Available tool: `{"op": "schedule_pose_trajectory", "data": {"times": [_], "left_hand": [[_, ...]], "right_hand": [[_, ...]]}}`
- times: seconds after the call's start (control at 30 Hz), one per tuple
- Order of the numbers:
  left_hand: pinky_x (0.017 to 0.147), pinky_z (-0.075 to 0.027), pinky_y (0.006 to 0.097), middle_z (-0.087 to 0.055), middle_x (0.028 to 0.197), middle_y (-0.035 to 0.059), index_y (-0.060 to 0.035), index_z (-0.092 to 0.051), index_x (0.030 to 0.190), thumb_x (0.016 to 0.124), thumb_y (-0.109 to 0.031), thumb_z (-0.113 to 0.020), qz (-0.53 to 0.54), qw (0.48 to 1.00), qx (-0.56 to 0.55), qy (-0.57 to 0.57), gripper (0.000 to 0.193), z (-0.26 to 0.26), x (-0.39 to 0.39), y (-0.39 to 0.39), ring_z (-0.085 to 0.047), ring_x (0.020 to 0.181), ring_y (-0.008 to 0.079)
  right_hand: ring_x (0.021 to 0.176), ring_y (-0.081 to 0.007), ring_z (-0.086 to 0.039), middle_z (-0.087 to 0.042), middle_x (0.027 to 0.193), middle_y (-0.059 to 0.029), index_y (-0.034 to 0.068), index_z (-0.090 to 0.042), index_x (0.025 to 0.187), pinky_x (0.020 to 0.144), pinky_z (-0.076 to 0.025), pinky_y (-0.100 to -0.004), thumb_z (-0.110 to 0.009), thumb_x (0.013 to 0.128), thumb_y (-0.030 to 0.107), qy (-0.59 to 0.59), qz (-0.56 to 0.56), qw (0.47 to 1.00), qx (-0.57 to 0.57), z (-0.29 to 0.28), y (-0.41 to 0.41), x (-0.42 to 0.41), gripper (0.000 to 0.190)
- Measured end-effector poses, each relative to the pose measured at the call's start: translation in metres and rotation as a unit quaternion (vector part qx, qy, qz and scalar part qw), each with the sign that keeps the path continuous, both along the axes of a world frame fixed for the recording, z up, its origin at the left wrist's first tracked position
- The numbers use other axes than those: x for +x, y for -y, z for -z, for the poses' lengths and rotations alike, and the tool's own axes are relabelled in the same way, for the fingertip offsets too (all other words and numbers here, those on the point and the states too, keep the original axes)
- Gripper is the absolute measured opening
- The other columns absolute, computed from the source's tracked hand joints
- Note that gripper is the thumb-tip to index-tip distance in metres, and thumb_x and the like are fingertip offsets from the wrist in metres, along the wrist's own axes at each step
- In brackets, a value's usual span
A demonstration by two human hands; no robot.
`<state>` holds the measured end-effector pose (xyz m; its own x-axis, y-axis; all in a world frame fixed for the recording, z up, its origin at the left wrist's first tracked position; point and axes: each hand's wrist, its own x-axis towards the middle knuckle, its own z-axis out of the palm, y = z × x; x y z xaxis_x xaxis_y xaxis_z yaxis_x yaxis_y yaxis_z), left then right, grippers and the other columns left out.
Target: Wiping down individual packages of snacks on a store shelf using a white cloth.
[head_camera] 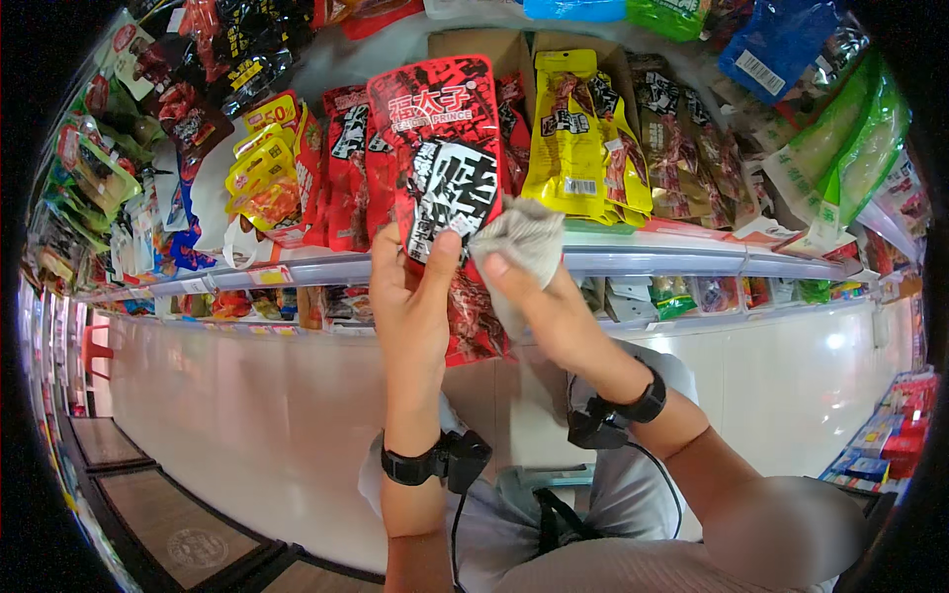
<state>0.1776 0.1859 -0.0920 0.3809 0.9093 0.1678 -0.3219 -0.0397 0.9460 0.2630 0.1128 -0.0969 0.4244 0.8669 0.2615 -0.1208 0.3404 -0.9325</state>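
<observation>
A red snack pouch (pixel 437 133) with black and white print is held upright before me, in front of the shelf. My left hand (pixel 415 282) grips its lower left part, the thumb across its front. In my right hand (pixel 537 296) is a bunched grey-white cloth (pixel 523 237), pressed against the pouch's right edge. The lower end of the pouch hangs between my hands, partly hidden by them. Behind it stand more red pouches (pixel 345 170) in a cardboard box. Yellow pouches (pixel 567 141) stand to their right, with brown pouches (pixel 675 148) farther right. Each wrist wears a black strapped device.
The shelf's front edge (pixel 652 263) runs across in front of me, price tags along it. Yellow packets (pixel 263 178) hang at left; green bags (pixel 838 163) lean at right. Packed goods fill a lower shelf. Tiled floor (pixel 245 400) lies below, and boxed goods (pixel 882 437) stand at far right.
</observation>
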Motion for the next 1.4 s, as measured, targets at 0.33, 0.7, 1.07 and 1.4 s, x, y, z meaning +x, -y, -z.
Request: {"op": "schedule_pose_trajectory", "data": {"times": [0.33, 0.7, 1.07, 1.4], "left_hand": [[0.069, -0.039, 0.0208, -0.055, 0.088, 0.0024, -0.0014, -0.046, 0.099, 0.079, -0.014, -0.058, -0.076, 0.997, 0.007, 0.01, 0.026, 0.003, -0.014, -0.013, -0.049, 0.077, 0.0067], [0.081, -0.041, 0.0353, -0.051, 0.103, 0.0078, -0.0002, -0.043, 0.105, 0.081, -0.008, -0.053, 0.018, 0.996, -0.088, 0.011, 0.027, -0.006, -0.044, -0.023, -0.051, 0.092, 0.0165], [0.084, -0.042, 0.0392, -0.051, 0.108, 0.0083, -0.0013, -0.045, 0.109, 0.082, -0.016, -0.052, 0.027, 0.969, -0.109, 0.222, 0.032, -0.004, -0.048, -0.026, -0.051, 0.097, 0.0197], [0.086, -0.04, 0.0397, -0.048, 0.111, 0.0104, 0.0017, -0.042, 0.111, 0.082, -0.016, -0.051, 0.027, 0.969, -0.101, 0.224, 0.035, -0.001, -0.038, -0.02, -0.049, 0.099, 0.0208]], "right_hand": [[0.089, -0.0274, -0.054, -0.054, 0.093, -0.0171, 0.001, -0.038, 0.112, 0.076, -0.041, -0.0321, -0.059, 0.073, 0.012, 0.138, -0.082, 0.977, -0.137, 0.038, 0.005, -0.002, 0.046], [0.083, -0.02, -0.056, -0.057, 0.09, -0.0127, 0.004, -0.047, 0.105, 0.073, -0.042, -0.0279, -0.064, 0.07, 0.013, 0.168, 0.088, 0.98, -0.062, 0.012, 0.001, 0.023, 0.04], [0.112, -0.0178, -0.037, -0.039, 0.122, -0.0085, 0.005, -0.032, 0.121, 0.094, -0.028, -0.0331, -0.04, 0.086, 0.034, -0.194, 0.087, 0.974, 0.075, -0.019, 0.018, 0.027, 0.046], [0.099, -0.013, -0.047, -0.047, 0.108, -0.0026, 0.012, -0.026, 0.126, 0.084, -0.037, -0.027, -0.058, 0.072, -0.003, -0.321, -0.159, 0.933, 0.017, -0.012, 0.008, 0.029, 0.065]]}}
